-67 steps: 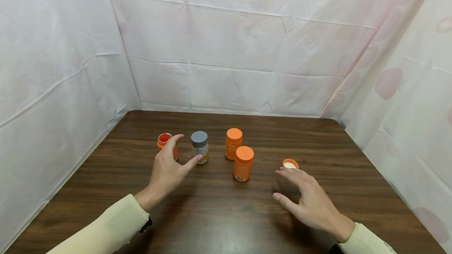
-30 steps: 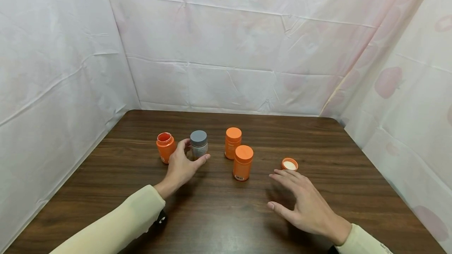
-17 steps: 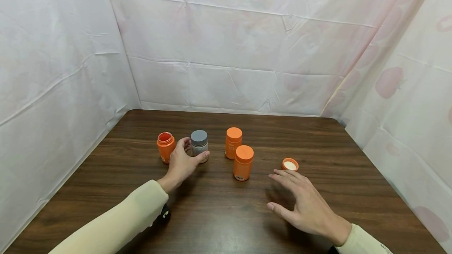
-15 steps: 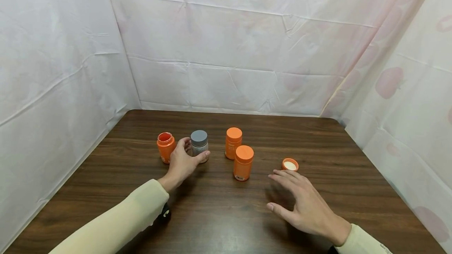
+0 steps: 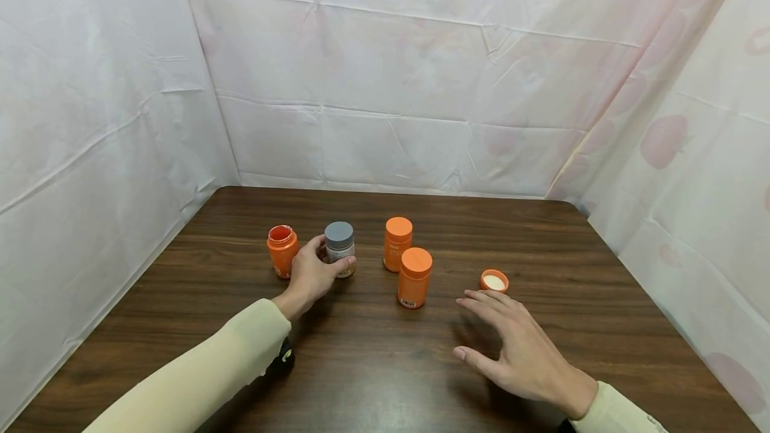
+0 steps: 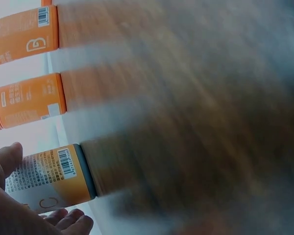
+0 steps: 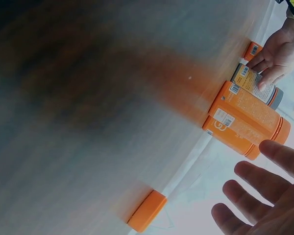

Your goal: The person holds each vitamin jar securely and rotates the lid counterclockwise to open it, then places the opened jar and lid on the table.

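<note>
In the head view my left hand [image 5: 311, 277] holds a grey-capped supplement bottle [image 5: 339, 243], thumb on the near side and fingers round its left side. The bottle stands upright; its barcode and yellow lower label [image 6: 71, 172] show in the left wrist view. My right hand [image 5: 522, 351] hovers over the table with fingers spread and nothing in them. Just beyond its fingertips lies an orange cap [image 5: 494, 279], its whitish inside facing up. Left of the left hand stands an uncapped orange bottle [image 5: 282, 252] with a red interior.
Two orange capped bottles stand between the hands, the front one [image 5: 414, 279] slightly right of the back one [image 5: 397, 244]. All are on a dark wooden table [image 5: 373, 366]. White patterned sheets [image 5: 385, 85] hang behind and at both sides.
My left hand has come right from beside the uncapped bottle to the grey-capped bottle, and its fingers have drawn in round it. The right hand has shifted slightly left, still spread.
</note>
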The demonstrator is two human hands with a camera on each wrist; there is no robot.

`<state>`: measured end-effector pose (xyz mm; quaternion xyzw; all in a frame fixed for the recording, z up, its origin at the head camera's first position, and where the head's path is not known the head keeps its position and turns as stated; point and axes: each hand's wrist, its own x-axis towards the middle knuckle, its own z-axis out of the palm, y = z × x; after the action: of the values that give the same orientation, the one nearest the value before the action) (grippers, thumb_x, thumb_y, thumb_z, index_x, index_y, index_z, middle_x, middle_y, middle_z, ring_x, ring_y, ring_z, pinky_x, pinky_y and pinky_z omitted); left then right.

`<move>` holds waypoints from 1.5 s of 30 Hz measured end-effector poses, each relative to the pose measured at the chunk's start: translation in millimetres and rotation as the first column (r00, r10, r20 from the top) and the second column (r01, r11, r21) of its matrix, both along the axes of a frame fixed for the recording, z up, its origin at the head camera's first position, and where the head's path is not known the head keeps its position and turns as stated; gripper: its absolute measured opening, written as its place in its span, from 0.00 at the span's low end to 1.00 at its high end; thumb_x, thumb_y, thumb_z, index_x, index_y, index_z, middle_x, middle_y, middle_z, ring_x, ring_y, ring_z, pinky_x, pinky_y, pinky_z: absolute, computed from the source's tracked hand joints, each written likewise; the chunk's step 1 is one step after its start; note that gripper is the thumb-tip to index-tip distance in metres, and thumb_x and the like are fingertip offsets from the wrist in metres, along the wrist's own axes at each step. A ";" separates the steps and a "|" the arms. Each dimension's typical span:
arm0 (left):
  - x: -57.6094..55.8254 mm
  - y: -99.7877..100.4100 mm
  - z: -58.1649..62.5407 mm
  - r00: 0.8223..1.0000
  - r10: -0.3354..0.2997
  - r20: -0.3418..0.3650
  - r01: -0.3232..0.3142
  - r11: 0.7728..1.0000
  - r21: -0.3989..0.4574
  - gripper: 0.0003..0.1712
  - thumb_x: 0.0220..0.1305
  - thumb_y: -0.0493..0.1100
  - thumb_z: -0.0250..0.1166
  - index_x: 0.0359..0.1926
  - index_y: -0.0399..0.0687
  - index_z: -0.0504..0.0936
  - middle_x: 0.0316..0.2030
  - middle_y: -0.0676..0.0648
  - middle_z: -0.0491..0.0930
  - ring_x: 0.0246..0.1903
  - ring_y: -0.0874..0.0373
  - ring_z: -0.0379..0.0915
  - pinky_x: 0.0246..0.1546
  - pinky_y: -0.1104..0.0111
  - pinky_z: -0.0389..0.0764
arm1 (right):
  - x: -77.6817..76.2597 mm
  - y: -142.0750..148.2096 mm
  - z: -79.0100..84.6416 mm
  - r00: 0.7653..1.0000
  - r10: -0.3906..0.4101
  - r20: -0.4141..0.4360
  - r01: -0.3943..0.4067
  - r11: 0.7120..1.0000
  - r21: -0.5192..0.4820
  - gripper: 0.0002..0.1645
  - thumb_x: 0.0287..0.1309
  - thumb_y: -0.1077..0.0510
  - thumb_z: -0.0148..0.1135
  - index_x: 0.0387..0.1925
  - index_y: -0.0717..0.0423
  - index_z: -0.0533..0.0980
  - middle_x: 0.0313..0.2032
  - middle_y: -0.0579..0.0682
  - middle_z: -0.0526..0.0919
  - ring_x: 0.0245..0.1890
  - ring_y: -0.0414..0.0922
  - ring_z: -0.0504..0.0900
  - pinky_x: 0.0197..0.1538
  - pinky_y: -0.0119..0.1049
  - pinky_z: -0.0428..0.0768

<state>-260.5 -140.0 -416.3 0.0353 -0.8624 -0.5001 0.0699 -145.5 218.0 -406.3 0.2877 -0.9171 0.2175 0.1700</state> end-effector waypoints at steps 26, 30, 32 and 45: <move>18.7 0.2 8.6 0.994 -0.070 -0.083 0.067 0.997 -0.040 0.37 0.60 0.49 0.77 0.67 0.44 0.75 0.59 0.41 0.80 0.58 0.46 0.78 0.59 0.51 0.77 | -0.9 -1.1 -0.5 1.000 0.016 0.001 -0.016 1.000 0.006 0.38 0.58 0.32 0.70 0.67 0.36 0.74 0.66 0.41 0.75 0.67 0.51 0.72 0.62 0.62 0.69; 25.2 1.5 9.9 0.991 -0.098 -0.088 0.095 0.995 -0.036 0.38 0.60 0.49 0.77 0.68 0.44 0.74 0.60 0.41 0.80 0.60 0.46 0.77 0.60 0.51 0.77 | -0.2 -1.3 0.2 1.000 0.017 -0.001 -0.017 1.000 -0.001 0.38 0.57 0.32 0.71 0.67 0.36 0.74 0.66 0.41 0.75 0.67 0.50 0.72 0.62 0.61 0.69; 28.6 2.2 10.3 0.989 -0.113 -0.094 0.110 0.993 -0.029 0.38 0.60 0.48 0.77 0.68 0.45 0.74 0.60 0.42 0.80 0.60 0.47 0.77 0.60 0.52 0.77 | 0.3 -1.2 0.5 1.000 0.017 -0.003 -0.017 1.000 -0.003 0.38 0.57 0.33 0.71 0.67 0.36 0.74 0.66 0.40 0.75 0.66 0.50 0.72 0.62 0.61 0.70; 49.5 9.1 8.8 0.969 -0.190 -0.160 0.190 0.982 -0.015 0.36 0.56 0.45 0.80 0.65 0.48 0.77 0.56 0.45 0.83 0.56 0.50 0.79 0.58 0.52 0.78 | 1.0 -1.4 0.8 1.000 0.005 0.010 -0.004 1.000 -0.017 0.39 0.57 0.32 0.71 0.67 0.36 0.73 0.66 0.42 0.76 0.67 0.50 0.72 0.62 0.62 0.69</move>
<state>-211.0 -130.9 -407.5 -0.0878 -0.8533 -0.5059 0.0909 -144.5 216.6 -405.5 0.2872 -0.9154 0.2272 0.1672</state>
